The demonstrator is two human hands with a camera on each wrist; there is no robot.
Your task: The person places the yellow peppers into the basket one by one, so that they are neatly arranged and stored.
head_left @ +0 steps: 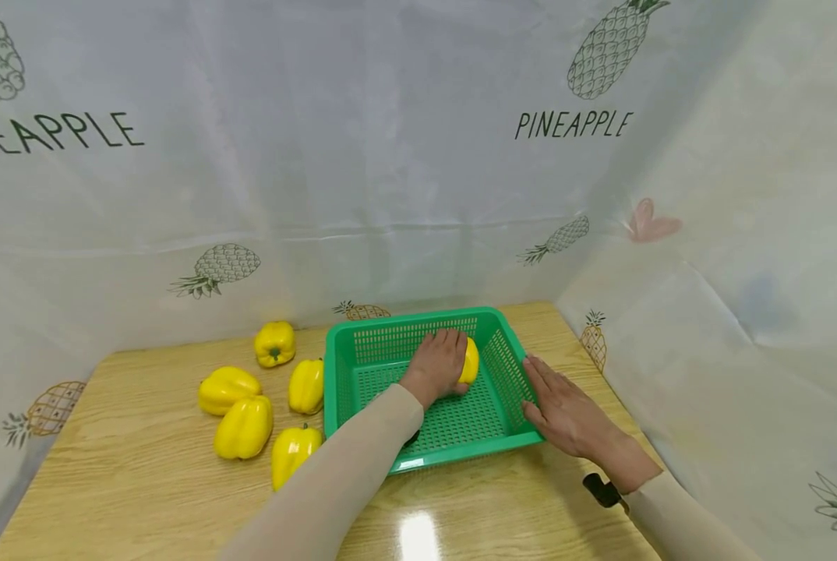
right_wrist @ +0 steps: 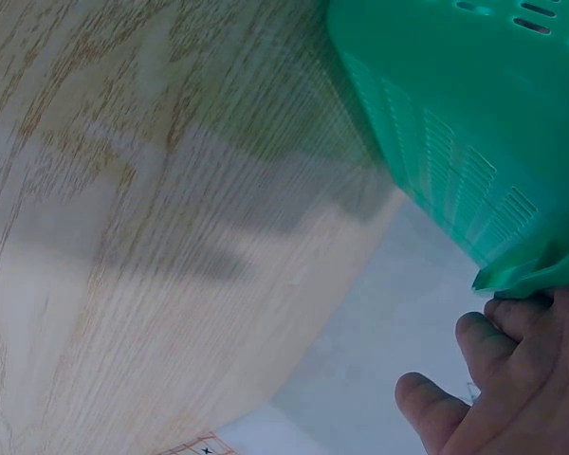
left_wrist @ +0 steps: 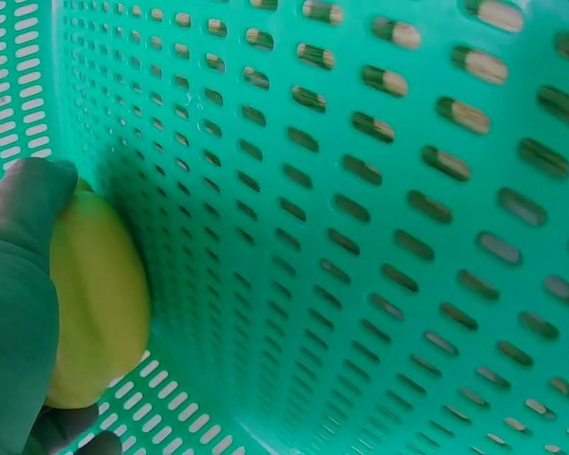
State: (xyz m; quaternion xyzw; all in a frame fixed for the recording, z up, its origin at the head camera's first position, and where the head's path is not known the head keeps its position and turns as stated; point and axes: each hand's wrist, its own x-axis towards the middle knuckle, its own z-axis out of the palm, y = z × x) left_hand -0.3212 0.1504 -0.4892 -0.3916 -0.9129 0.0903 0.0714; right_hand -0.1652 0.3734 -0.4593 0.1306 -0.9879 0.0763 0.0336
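Fingers point(head_left: 450, 340) grip glossy pepper point(head_left: 471, 361) inside perforated basket point(head_left: 475, 450).

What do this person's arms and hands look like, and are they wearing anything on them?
The left sleeve and right sleeve are plain, pale cream and long. The left hand and right hand are bare, without gloves. A small black block sits at the right cuff; a dark bit shows by the left cuff, too hidden to identify.
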